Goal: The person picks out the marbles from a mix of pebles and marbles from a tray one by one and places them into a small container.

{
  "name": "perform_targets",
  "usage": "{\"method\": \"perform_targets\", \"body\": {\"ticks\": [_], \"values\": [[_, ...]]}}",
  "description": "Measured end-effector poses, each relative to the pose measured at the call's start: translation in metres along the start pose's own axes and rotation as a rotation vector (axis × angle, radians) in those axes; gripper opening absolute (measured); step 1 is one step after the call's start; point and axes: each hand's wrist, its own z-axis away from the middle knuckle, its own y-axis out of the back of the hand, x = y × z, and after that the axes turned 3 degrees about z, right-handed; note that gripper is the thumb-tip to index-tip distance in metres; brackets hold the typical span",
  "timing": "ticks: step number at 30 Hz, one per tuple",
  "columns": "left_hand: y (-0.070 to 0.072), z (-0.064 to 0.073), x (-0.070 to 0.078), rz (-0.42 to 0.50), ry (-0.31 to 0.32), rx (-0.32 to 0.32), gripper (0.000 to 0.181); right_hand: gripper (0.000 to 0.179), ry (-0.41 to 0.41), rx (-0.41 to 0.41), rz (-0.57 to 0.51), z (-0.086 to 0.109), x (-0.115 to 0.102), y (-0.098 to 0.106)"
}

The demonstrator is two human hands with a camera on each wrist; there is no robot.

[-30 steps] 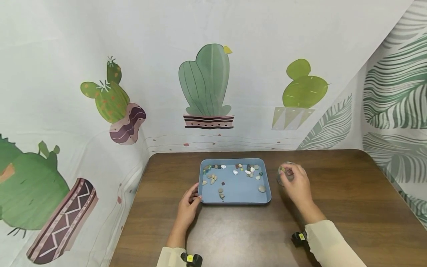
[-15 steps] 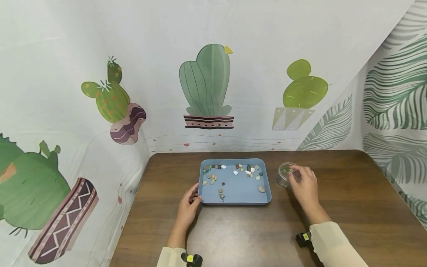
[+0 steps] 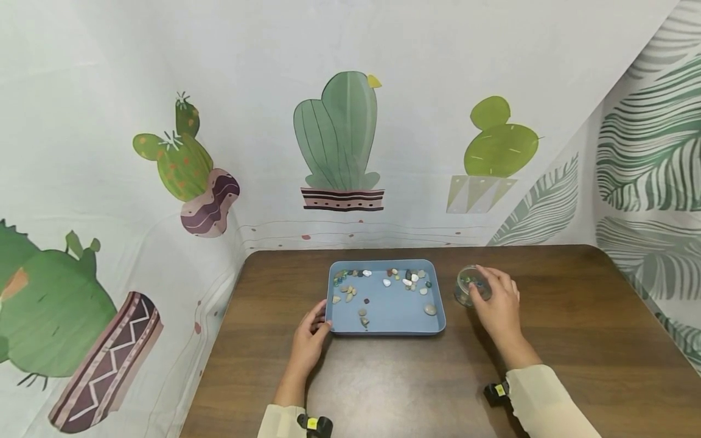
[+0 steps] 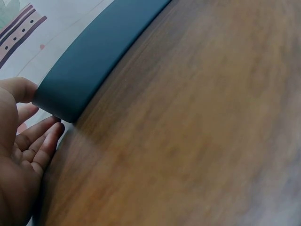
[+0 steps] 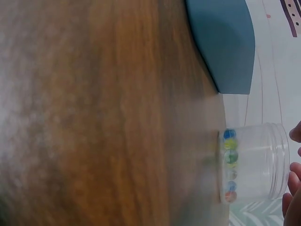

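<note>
A blue tray [image 3: 397, 313] lies on the table with small stones and pebbles scattered over it, among them a large grey pebble [image 3: 429, 309]. My left hand [image 3: 308, 340] holds the tray's near left corner, thumb at the rim and fingertips at its lower edge in the left wrist view. Right of the tray stands a clear round jar [image 5: 254, 162]. Coloured glass marbles [image 5: 230, 156] lie along its bottom. My right hand [image 3: 499, 304] hovers at the jar's right side, thumb and fingers apart close to the rim, with nothing visible between them.
The brown wooden table [image 3: 383, 383] carries the tray and the jar. Behind it hangs a white cloth [image 3: 421, 55] printed with cacti and leaves. Black cameras [image 3: 316, 424] are strapped at both wrists, below beige sleeves.
A second ago my right hand pinched a small yellow-green marble over the jar. It has since shifted right, its fingers parted, with no marble visible between them. The left hand and tray stay put.
</note>
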Motion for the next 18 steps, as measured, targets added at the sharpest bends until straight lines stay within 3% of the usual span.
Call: {"method": "perform_targets", "body": {"ticks": [18], "values": [[0.0,0.0,0.0,-0.016,-0.04,-0.001,0.047,0.038,0.027,0.015,-0.044,0.001,-0.013,-0.001]]}}
